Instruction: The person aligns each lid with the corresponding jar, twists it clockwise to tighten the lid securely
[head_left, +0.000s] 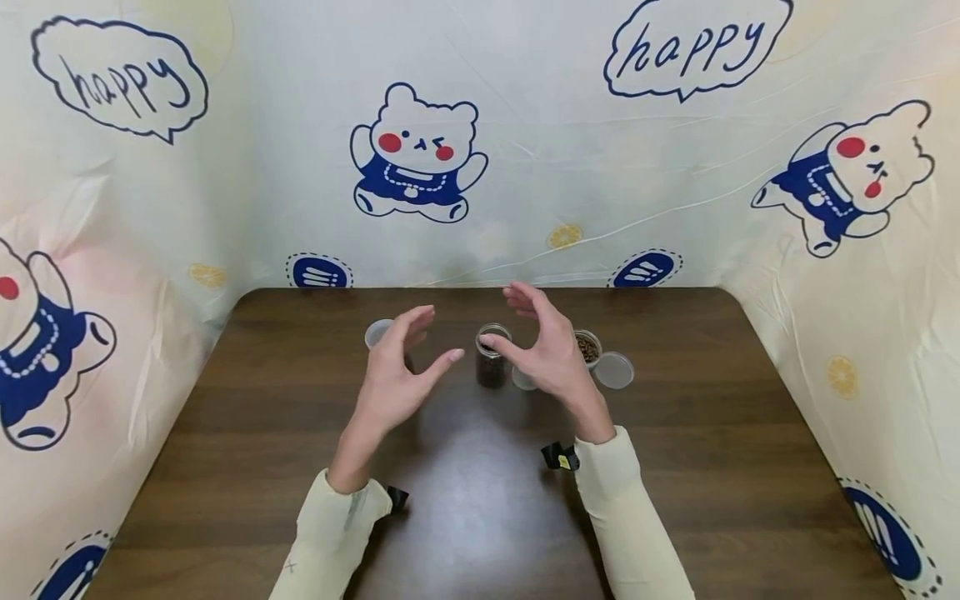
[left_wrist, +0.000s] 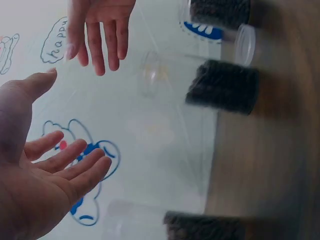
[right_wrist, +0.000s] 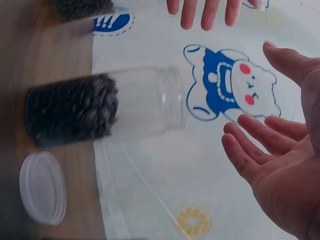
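My left hand [head_left: 392, 385] hovers over the table with thumb and fingers spread, holding nothing. Opposite it, my right hand [head_left: 552, 350] is likewise spread with nothing in its grasp. Between them stands an upright clear jar [head_left: 491, 371] partly filled with dark bean-like pieces; no lid sits on it. The right wrist view shows this jar [right_wrist: 72, 110] sideways, apart from the fingers. A clear round lid [right_wrist: 42, 188] lies beside it, partly hidden by my right hand in the head view. Behind my left hand, another translucent container [head_left: 378, 333] is mostly covered.
Right of my right hand stands an open jar [head_left: 588, 347] of brown pieces, with a clear lid [head_left: 615, 370] lying close by. A patterned curtain [head_left: 525, 167] rises behind the wooden table [head_left: 480, 517] and along its sides.
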